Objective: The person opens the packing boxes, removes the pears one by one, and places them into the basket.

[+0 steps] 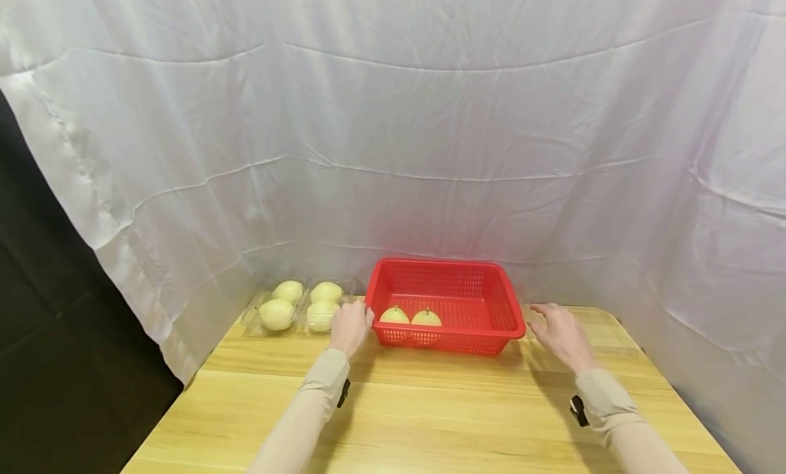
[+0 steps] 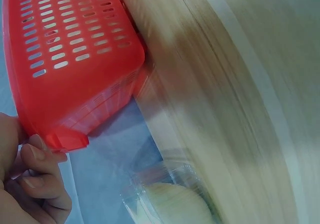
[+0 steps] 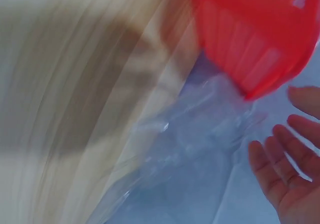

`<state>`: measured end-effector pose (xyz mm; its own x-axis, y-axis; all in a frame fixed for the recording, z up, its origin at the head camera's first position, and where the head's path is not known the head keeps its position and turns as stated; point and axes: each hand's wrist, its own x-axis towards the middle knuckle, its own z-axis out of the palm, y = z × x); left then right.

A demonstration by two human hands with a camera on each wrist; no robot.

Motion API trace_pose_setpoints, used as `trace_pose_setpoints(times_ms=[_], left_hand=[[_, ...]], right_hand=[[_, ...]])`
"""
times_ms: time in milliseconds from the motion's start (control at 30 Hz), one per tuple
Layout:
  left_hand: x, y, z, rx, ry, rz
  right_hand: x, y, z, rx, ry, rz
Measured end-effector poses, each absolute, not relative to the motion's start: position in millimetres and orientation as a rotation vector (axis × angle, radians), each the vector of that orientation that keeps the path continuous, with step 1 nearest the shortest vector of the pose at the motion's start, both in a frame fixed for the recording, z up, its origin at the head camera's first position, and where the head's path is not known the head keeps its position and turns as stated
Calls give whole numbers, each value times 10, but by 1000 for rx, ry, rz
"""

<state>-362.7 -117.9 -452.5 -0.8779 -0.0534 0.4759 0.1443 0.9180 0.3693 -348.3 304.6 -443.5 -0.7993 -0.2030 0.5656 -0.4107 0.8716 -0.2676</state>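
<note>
A red plastic basket (image 1: 447,337) with slotted walls stands on the table. Two pale yellow pears (image 1: 426,318) show inside it along the front wall. At the basket's left end, my left hand (image 1: 350,327) grips the rim, its fingers curled at the rim's corner in the left wrist view. My right hand (image 1: 561,334) is just off the basket's right end, fingers loosely spread and holding nothing; a gap separates it from the red basket (image 3: 250,39) in the right wrist view. Near it lies a clear plastic container (image 1: 604,327), its shape partly hard to make out.
Left of the basket, several pale yellow pears (image 1: 276,314) sit in clear plastic containers (image 1: 252,318). A grey-white curtain (image 1: 430,119) hangs behind the wooden table (image 1: 430,406) and along its sides. A dark surface (image 1: 67,310) shows at the far left.
</note>
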Motion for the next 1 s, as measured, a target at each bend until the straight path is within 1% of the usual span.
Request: trace_pose_setpoints(times_ms=[133,300,400,533,667,800,1000], left_hand=[[-3622,-1200,-4542,-108,-2566,-580],[-3618,-1299,-4536,-233,-2575,-726],[-3618,-1408,-4553,-233,-2599,-766],[-3612,-1604,-4613,-111,-2598,-685],[-3626,-1786,-4672,-44,-2598,-584],[-3665,-1892,-4717,-50,-2631,-446],[-3707,-1915,-4730,-136,-2688,-334]], right_hand=[[-3438,2839,-4440,579,-2429,537],[-3382,2686,-4460,707,-2445,520],[-3347,2668,-4481,697,-2454,475],[-3322,2662,-4502,660,-2489,429],[-3317,2639,-4497,622,-2534,435],[-3309,2617,-4464,595,-2563,441],[-3307,2610,-4429,557,-2596,416]])
